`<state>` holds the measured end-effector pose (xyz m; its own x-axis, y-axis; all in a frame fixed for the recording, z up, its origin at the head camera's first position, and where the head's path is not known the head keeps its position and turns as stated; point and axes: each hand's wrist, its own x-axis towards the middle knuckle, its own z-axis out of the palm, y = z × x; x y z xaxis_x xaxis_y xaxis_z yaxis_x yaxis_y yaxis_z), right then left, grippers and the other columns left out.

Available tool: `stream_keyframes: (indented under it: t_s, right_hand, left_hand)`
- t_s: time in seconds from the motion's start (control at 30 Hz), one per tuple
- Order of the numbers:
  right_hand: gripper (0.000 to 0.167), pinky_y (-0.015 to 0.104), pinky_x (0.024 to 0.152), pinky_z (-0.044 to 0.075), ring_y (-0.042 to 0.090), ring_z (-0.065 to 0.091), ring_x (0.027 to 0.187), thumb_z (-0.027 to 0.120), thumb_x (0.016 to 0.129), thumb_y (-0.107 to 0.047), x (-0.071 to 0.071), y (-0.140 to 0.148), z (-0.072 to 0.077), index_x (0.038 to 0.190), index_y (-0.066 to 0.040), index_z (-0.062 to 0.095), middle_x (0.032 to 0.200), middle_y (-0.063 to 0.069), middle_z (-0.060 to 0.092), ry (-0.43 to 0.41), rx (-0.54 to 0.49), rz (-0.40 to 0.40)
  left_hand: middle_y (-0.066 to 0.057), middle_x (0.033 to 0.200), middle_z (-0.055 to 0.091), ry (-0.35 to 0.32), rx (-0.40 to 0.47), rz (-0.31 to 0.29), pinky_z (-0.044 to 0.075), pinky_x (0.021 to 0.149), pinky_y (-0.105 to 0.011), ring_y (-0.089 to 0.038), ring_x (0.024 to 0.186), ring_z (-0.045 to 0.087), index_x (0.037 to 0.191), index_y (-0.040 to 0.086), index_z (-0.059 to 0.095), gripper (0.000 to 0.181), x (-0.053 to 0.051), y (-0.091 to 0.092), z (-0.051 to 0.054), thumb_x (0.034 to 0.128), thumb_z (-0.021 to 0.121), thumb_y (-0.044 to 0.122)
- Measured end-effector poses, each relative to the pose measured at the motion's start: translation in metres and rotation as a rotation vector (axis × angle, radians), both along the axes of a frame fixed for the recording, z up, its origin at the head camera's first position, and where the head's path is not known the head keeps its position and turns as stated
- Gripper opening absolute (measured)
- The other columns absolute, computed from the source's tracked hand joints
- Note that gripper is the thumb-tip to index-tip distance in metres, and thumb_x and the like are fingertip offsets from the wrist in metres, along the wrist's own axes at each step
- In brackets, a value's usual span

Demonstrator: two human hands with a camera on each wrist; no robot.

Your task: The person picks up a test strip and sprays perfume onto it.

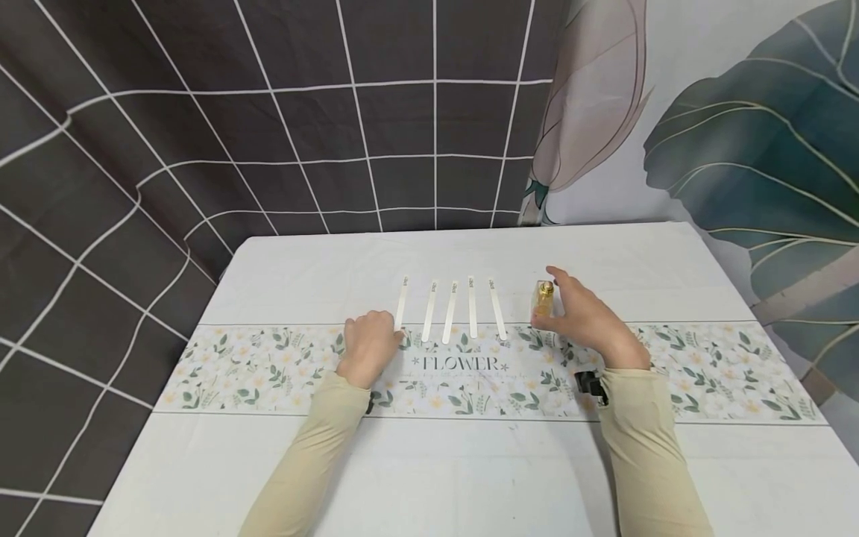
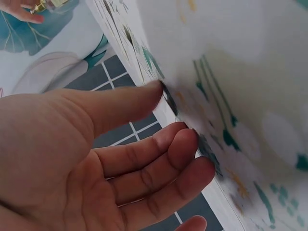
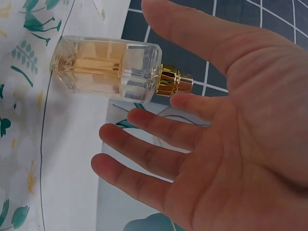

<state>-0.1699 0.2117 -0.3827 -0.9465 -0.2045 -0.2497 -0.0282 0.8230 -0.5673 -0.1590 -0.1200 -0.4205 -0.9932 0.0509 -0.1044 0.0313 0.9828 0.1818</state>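
A glass perfume bottle [image 1: 544,298] [image 3: 96,67] with amber liquid and a gold spray top [image 3: 171,81] stands upright on the table. My right hand [image 1: 584,317] [image 3: 231,134] is spread beside it, thumb on one side and fingers on the other, not closed around it. Several narrow white paper strips [image 1: 449,313] with small dark print at their far ends lie in a row left of the bottle. By the near end of the leftmost strip [image 1: 401,304], my left hand [image 1: 369,344] [image 2: 96,159] rests low at the tablecloth, fingers loosely bent, with nothing visible between thumb and fingers.
A white tablecloth [image 1: 443,462] covers the table, with a floral band [image 1: 268,373] lettered FLOWER across it. Behind hangs a dark curtain [image 1: 302,119] with a white grid. A leaf-patterned cloth [image 1: 758,149] hangs at the right.
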Motion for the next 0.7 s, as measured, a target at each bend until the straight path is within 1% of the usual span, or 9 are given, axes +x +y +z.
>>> stream_keyframes:
  t_s: [0.07,0.2,0.37,0.53,0.7]
  right_hand:
    - [0.1,0.07,0.115,0.025,0.053,0.022,0.148,0.073,0.095,-0.031,0.0004,0.0,-0.0004,0.163,-0.005,0.004,0.164,0.032,0.019,-0.005,-0.001,0.002]
    - [0.099,0.07,0.113,0.028,0.053,0.027,0.146,0.071,0.096,-0.033,0.0014,0.0005,-0.0011,0.163,-0.004,0.004,0.162,0.033,0.024,-0.019,-0.006,0.008]
    - [0.098,0.069,0.112,0.031,0.053,0.032,0.144,0.069,0.096,-0.033,0.0018,0.0012,-0.003,0.162,-0.002,0.005,0.16,0.033,0.028,-0.034,-0.008,0.018]
    - [0.098,0.068,0.112,0.032,0.053,0.037,0.141,0.07,0.096,-0.035,0.001,0.0015,-0.0049,0.162,0.001,0.007,0.158,0.034,0.032,-0.035,0.0,0.022]
    - [0.098,0.068,0.11,0.034,0.053,0.039,0.14,0.071,0.096,-0.036,0.0002,0.0013,-0.0051,0.161,0.002,0.008,0.156,0.035,0.033,-0.028,0.001,0.029]
  left_hand:
    - [-0.009,0.067,0.063,-0.002,-0.02,0.004,0.049,0.092,-0.054,-0.024,0.062,0.059,0.09,0.0,0.073,0.027,-0.0006,0.0005,-0.0011,0.0941,0.072,0.027]
    - [-0.007,0.063,0.06,-0.009,-0.021,0.004,0.05,0.088,-0.051,-0.023,0.059,0.058,0.088,0.0,0.073,0.022,-0.0018,-0.0001,-0.0022,0.0954,0.069,0.02]
    - [-0.006,0.059,0.057,0.002,-0.009,-0.007,0.051,0.076,-0.046,-0.023,0.055,0.056,0.084,-0.001,0.072,0.019,-0.0021,-0.0013,-0.0029,0.0956,0.065,0.012]
    - [-0.006,0.059,0.057,0.011,0.01,-0.011,0.046,0.062,-0.038,-0.022,0.054,0.055,0.081,0.0,0.071,0.017,-0.0028,-0.0014,-0.0038,0.094,0.063,0.008]
    - [-0.007,0.061,0.057,-0.01,0.052,0.012,0.043,0.052,-0.034,-0.022,0.053,0.055,0.077,0.001,0.068,0.017,-0.0041,-0.0024,-0.0059,0.0929,0.061,0.006]
